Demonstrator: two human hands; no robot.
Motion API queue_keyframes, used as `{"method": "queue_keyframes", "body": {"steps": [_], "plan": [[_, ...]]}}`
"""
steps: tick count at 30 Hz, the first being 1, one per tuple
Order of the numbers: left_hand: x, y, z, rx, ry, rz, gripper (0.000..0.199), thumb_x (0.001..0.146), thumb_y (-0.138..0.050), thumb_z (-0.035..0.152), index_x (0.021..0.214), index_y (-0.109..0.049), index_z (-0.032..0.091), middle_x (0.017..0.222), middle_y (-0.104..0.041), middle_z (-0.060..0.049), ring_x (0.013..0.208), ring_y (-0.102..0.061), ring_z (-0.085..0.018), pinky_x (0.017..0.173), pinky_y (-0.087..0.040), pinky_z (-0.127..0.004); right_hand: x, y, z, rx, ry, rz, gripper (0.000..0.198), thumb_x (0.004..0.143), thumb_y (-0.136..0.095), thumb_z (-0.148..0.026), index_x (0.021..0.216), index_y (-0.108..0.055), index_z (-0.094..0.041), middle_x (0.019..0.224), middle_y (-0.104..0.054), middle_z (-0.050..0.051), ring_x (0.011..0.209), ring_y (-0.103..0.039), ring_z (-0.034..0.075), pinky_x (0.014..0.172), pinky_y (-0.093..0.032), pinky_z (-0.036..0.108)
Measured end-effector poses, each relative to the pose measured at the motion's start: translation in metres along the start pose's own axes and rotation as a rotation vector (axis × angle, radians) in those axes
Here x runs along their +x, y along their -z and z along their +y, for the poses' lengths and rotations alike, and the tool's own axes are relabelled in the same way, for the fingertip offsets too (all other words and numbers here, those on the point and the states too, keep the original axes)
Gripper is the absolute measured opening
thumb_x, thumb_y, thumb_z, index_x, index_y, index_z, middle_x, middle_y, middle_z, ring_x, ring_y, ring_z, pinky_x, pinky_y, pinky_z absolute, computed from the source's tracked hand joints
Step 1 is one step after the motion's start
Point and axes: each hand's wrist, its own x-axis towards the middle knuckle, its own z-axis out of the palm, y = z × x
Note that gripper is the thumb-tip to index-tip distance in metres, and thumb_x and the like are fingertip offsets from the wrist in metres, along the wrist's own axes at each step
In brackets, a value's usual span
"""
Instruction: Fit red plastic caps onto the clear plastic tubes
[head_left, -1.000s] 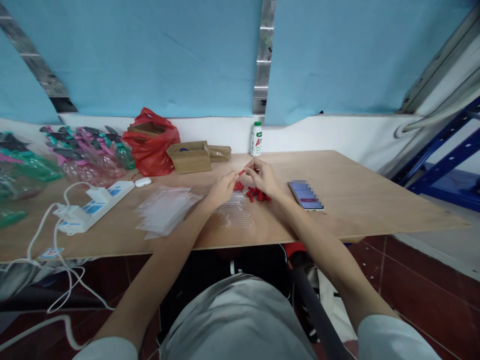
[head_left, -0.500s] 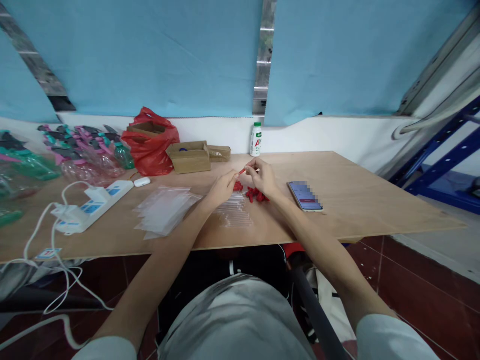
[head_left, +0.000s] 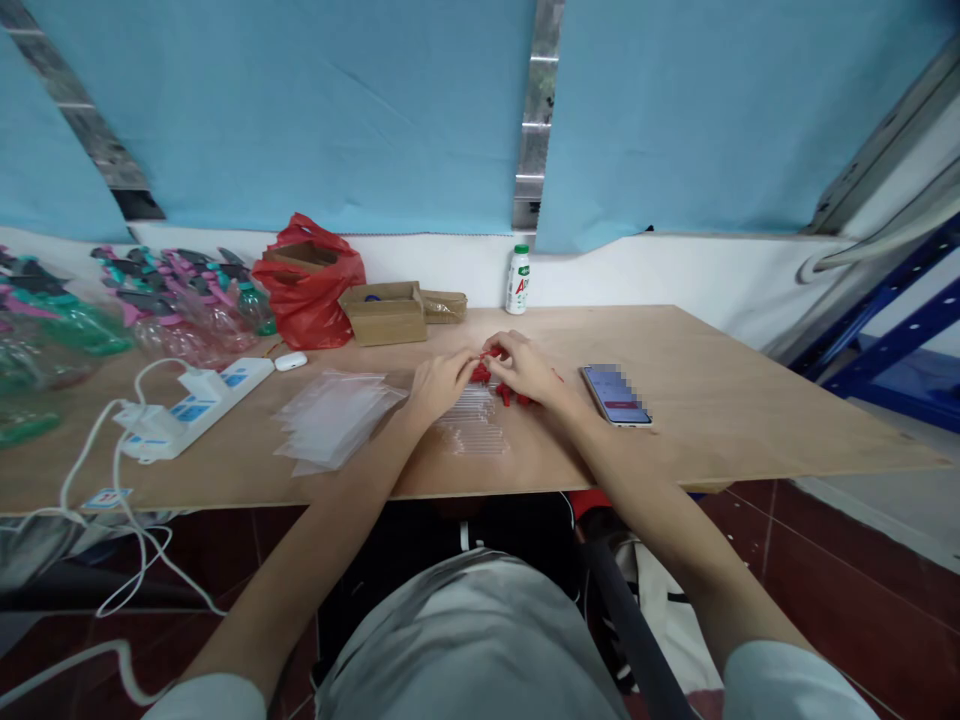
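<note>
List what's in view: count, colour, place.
Red pieces: several, red, centre
Sticks: many, clear, centre
Flat bags: several, translucent, left
Phone: one, bluish screen, right
Bottle: one, white, back
Carrier bag: one, red, back
Cardboard box: one, brown, back
Packet: one, brown, back
Spray bottles: several, pink, green, left
Power strip: one, white, left
Case: one, white, left
Table: one, brown, centre
Sheeting: several, blue, wall
Rack: one, blue, right
Left hand: one, bare, centre
Right hand: one, bare, centre
</note>
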Motion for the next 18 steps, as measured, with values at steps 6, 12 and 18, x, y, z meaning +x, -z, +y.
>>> {"method": "queue_keyframes", "body": {"steps": [6,12,18], "plan": [[-0.002,0.006,0.004,0.051,-0.031,-0.046,0.038,0.112,-0.042,0.049,0.120,-0.074,0.030,0.103,-0.081,-0.008,0.096,-0.074,-0.030,0.079,-0.045,-0.036,-0.002,-0.002,-0.012,-0.191,0.058,-0.114,0.024,0.102,-0.052,-0.030,0.108,-0.071,-0.018,0.103,-0.071,0.011,0.087,-0.062,0.024,0.082,-0.042,0.032],[-0.003,0.008,0.005,0.105,-0.070,-0.085,0.046,0.115,-0.033,0.048,0.123,-0.074,0.028,0.110,-0.082,-0.009,0.099,-0.075,-0.029,0.078,-0.045,-0.036,0.000,-0.013,-0.011,-0.215,0.105,-0.060,0.014,0.096,-0.052,-0.019,0.095,-0.066,-0.019,0.090,-0.069,0.009,0.080,-0.057,0.023,0.075,-0.037,0.032],[0.000,0.009,0.004,0.105,-0.088,-0.093,0.045,0.114,-0.034,0.044,0.127,-0.074,0.029,0.112,-0.082,-0.010,0.100,-0.075,-0.029,0.077,-0.044,-0.036,0.001,-0.021,-0.008,-0.237,0.105,-0.001,0.012,0.092,-0.052,-0.016,0.090,-0.063,-0.020,0.087,-0.068,0.010,0.081,-0.056,0.025,0.074,-0.035,0.034]]}}
